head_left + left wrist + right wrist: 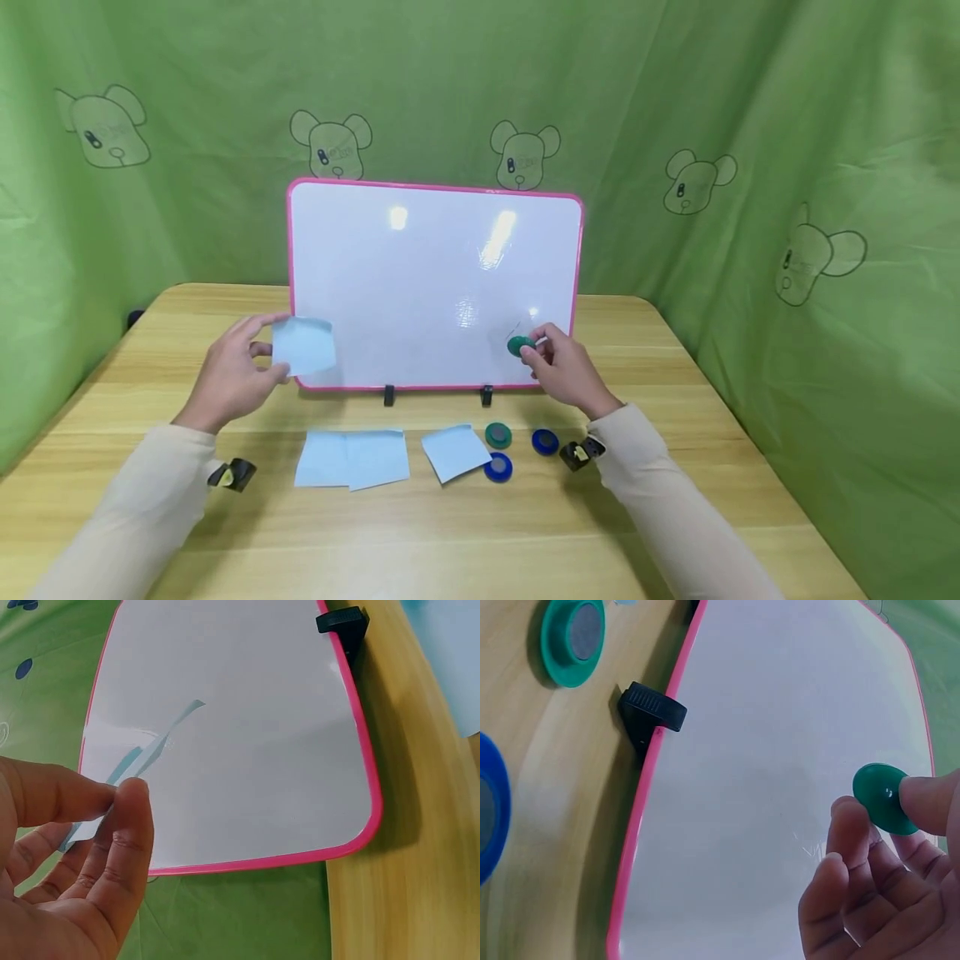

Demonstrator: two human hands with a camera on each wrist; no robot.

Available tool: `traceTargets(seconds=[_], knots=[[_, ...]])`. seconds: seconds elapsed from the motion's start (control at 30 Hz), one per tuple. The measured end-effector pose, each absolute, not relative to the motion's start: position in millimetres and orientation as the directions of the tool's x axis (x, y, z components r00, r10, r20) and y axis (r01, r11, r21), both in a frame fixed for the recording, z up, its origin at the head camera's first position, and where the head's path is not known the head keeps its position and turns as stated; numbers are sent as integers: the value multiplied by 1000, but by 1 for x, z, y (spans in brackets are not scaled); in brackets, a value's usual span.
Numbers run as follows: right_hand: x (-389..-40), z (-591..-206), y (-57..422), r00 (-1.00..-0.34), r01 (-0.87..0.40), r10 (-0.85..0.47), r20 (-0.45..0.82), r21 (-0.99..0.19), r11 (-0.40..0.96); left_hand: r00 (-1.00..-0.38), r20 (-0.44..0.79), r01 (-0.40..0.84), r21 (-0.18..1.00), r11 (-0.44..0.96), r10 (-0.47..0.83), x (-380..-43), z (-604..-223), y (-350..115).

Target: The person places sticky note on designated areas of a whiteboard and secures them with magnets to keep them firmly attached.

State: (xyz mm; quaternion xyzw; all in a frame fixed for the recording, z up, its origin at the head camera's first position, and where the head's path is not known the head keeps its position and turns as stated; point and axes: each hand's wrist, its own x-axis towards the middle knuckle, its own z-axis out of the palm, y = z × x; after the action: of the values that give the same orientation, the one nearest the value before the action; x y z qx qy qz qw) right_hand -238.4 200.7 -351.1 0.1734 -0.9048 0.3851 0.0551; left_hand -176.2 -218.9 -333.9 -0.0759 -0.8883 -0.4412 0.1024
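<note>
Green fabric (435,67) backs a pink-rimmed whiteboard (420,292). Near its lower left corner, the left hand (234,371) pinches a pale blue, slightly curled paper square (303,346); near its lower right, the right hand (567,368) pinches a glossy, domed green disc (517,345).

Long sleeves, both arms. Left sleeve (138,500) and right sleeve (667,500) plain cream-beige, light creases, reach the wrists. Inner side of each wrist: small blocky black unit, left unit (242,473), right unit (592,447), both with a yellow patch. Left hand (231,373), right hand (567,372) bare, five-fingered.
</note>
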Motion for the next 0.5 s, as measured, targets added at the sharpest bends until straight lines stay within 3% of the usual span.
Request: traceTargets(seconds=[0.5], knots=[[-255,-343,188,-925,-379,-248,287,-684,623,-943,328,302,776,553,56,-194,-327,-214]])
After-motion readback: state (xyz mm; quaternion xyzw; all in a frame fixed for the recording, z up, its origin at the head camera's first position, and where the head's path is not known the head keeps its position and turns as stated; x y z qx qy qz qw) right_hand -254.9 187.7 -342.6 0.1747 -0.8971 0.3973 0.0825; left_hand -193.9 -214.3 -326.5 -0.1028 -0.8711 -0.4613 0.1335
